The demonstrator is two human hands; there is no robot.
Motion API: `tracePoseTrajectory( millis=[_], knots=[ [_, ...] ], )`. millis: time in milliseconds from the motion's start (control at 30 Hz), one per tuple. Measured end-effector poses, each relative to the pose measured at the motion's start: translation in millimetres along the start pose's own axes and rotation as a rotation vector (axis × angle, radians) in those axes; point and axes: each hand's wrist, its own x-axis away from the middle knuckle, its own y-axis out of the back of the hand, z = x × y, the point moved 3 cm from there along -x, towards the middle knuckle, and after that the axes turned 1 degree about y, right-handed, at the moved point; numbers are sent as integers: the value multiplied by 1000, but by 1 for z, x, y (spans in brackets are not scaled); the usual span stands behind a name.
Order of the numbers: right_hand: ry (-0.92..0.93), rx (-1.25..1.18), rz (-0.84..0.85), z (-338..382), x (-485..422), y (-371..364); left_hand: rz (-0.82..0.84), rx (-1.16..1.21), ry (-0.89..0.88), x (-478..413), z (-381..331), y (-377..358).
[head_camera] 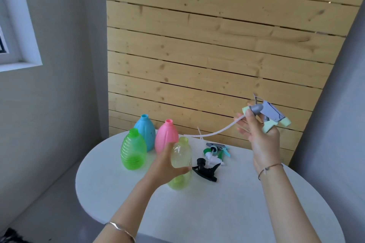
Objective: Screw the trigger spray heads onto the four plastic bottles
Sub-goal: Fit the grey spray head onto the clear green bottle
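Note:
My left hand grips the pale yellow-green clear bottle, which stands upright on the white table with its neck uncapped. My right hand holds a grey and pale green trigger spray head up in the air to the right, its long white dip tube curving down to the left. A ribbed green bottle, a blue bottle and a pink bottle stand uncapped behind my left hand. Loose on the table lie a black spray head, a white one and a green and teal one.
The round table stands against a wooden slat wall. A grey wall with a window frame is on the left. The table's front edge runs close to my forearms.

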Motion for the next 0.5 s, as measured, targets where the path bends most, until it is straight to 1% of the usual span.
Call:
tracePoseTrajectory(
  millis=[100,233,367,500],
  knots=[
    [-1,7,9,2,-1,3,-15,-35,13,-1,4,-3],
    [-12,25,27,3,-1,5,-45,-20,0,0,4,-5],
    [31,75,34,9,-1,9,-128,-51,-53,1,-4,-1],
    [44,116,94,16,-2,16,-153,-145,-166,5,-21,2]
  ],
)
